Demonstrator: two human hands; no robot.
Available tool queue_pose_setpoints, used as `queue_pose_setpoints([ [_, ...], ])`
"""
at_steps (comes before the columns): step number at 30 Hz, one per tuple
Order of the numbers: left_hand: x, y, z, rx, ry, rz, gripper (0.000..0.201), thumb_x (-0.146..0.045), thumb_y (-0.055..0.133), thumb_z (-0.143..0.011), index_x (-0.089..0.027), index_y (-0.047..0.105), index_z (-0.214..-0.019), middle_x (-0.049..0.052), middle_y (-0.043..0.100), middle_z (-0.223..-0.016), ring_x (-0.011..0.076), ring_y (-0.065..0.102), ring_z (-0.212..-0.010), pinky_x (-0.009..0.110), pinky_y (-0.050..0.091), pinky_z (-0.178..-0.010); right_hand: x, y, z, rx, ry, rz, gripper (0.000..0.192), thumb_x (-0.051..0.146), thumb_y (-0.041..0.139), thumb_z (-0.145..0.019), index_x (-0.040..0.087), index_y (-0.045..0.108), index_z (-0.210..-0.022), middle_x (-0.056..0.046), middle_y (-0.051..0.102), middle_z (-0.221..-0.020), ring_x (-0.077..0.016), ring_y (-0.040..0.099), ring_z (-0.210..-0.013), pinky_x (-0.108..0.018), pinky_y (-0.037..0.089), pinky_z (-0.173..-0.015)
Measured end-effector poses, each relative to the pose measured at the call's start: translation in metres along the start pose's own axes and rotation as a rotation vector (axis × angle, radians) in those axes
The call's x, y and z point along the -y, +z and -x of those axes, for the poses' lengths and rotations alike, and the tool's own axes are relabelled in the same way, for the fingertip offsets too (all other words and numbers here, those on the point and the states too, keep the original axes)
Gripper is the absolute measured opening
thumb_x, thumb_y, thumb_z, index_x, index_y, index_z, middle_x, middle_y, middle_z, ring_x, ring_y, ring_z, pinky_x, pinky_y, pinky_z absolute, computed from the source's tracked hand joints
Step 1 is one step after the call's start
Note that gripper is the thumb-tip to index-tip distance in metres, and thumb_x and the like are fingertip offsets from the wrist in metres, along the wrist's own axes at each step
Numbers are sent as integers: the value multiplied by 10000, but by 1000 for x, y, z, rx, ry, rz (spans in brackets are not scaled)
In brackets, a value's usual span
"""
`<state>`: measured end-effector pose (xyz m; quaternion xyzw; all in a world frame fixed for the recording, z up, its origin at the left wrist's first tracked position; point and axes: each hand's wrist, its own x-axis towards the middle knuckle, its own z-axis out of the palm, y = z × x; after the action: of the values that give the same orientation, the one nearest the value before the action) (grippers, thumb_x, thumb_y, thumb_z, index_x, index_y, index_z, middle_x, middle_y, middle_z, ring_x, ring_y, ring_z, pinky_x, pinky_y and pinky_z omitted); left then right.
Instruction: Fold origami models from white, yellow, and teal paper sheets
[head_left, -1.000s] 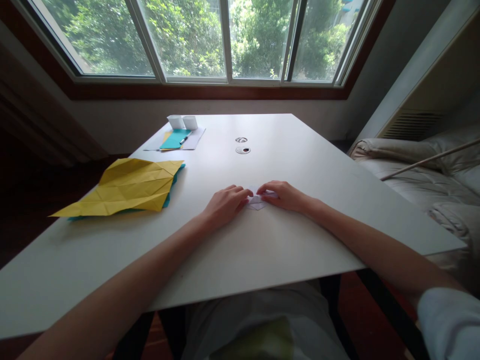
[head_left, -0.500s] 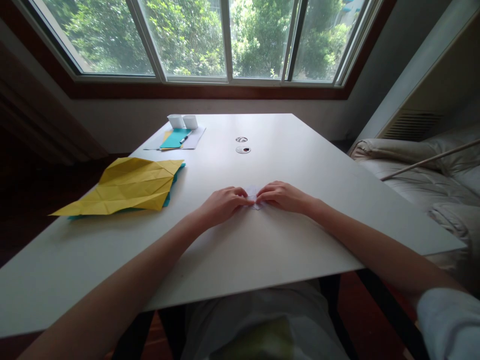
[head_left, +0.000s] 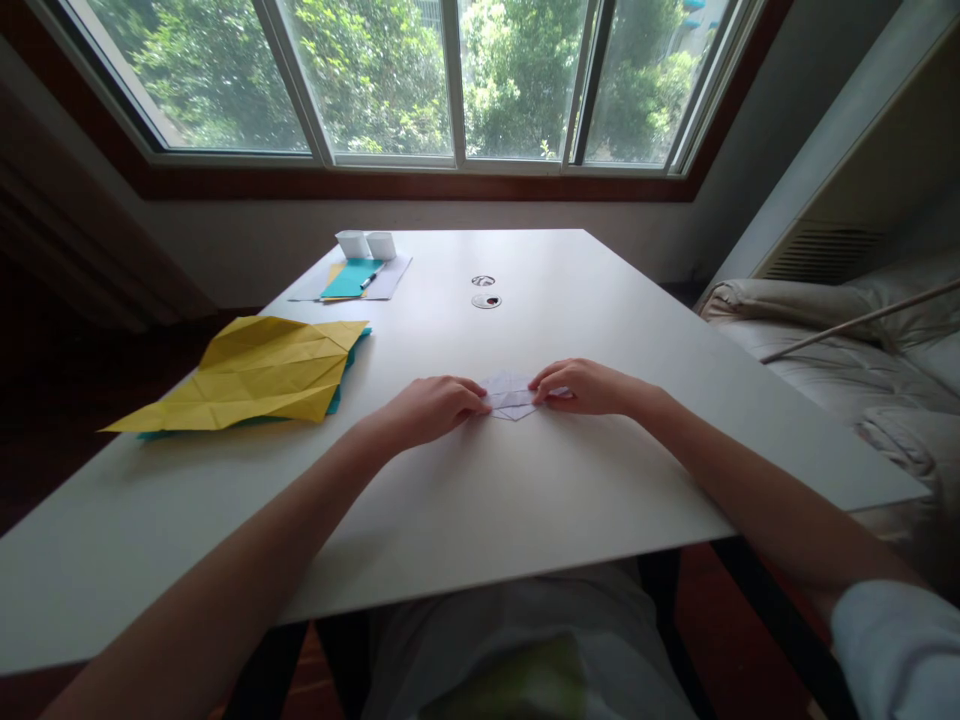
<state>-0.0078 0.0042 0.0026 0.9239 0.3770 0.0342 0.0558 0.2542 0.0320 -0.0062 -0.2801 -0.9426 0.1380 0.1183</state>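
Two small white cups (head_left: 366,243) stand side by side at the far end of the counter (head_left: 480,500); what is in them cannot be seen. Since a moment ago the hands have drawn apart, uncovering more of the folded white paper (head_left: 510,397). It lies flat mid-counter, small and creased into angular facets. The left hand (head_left: 427,408) touches its left edge with fingertips curled; the right hand (head_left: 589,387) pinches its right edge, grip closed on it. Left of them lies a creased yellow sheet (head_left: 259,375) over a teal sheet (head_left: 341,385)
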Motion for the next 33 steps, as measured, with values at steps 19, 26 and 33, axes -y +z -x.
queue_pose_setpoints([
  [19,4,11,3,-117,-107,78,493,-448,545,-775,-222,457,-1204,104,588,-1082,249,544,-975,346,442,-776,-1,7,-2,-50,-95,162,215,262,495,-858,232,673,-975,-52,680,-980,-160,629,-826,-277,434,-773],
  [26,6,15,1,-168,-119,165,457,-465,524,-788,-219,489,-1172,92,567,-1100,240,530,-987,353,439,-803,2,9,-2,-77,-72,87,211,262,494,-857,208,686,-926,-71,672,-969,-163,612,-850,-265,452,-751],
  [33,-8,17,-6,-205,-235,82,299,-430,415,-854,-241,644,-888,37,626,-914,198,554,-856,299,439,-685,7,14,-8,-132,-11,104,206,264,483,-865,195,677,-871,-58,674,-841,-153,591,-769,-257,429,-697],
])
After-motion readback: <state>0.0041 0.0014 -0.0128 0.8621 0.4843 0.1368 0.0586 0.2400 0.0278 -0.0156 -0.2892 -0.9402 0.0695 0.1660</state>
